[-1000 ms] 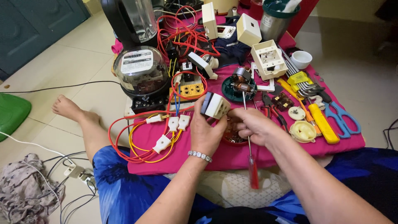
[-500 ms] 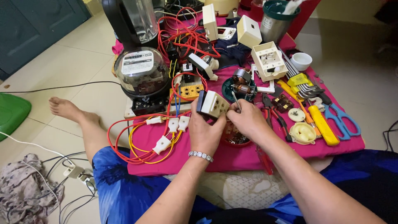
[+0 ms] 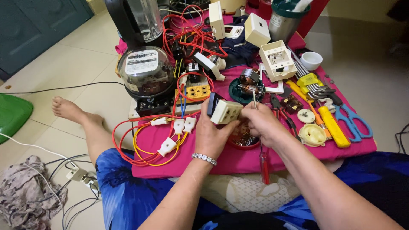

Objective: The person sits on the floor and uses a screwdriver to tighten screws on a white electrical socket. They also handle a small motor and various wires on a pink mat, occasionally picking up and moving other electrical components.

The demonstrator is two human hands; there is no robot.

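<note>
Landmark: the pink cloth (image 3: 238,164) spread on the floor in front of the seated person.

Nearest, over the cloth's near edge: left hand (image 3: 211,136), wrist with a beaded bracelet (image 3: 204,159), fingers curled around the left side and back of a cream socket block (image 3: 226,111). Block is held tilted above the cloth's middle, face up and to the right. Right hand (image 3: 262,123) closes on the block's right side and pinches a screwdriver (image 3: 260,140); its metal shaft rises past the knuckles, its red handle hangs down below the palm.

Judgement: block looks like rigid moulded plastic, light, smooth, prone to slipping if squeezed on the face; edges and back give the surest hold. Thin corners may crack under a hard twist.

Under the hands, a red dish (image 3: 243,142) of small metal parts sits on the cloth.

Left part of the cloth: red and yellow wires (image 3: 140,147) with white connectors. Right part: blue scissors (image 3: 351,121), yellow-handled tool (image 3: 334,127).

Far edge: glass-domed electricity meter (image 3: 145,74), open white box (image 3: 277,59).
</note>
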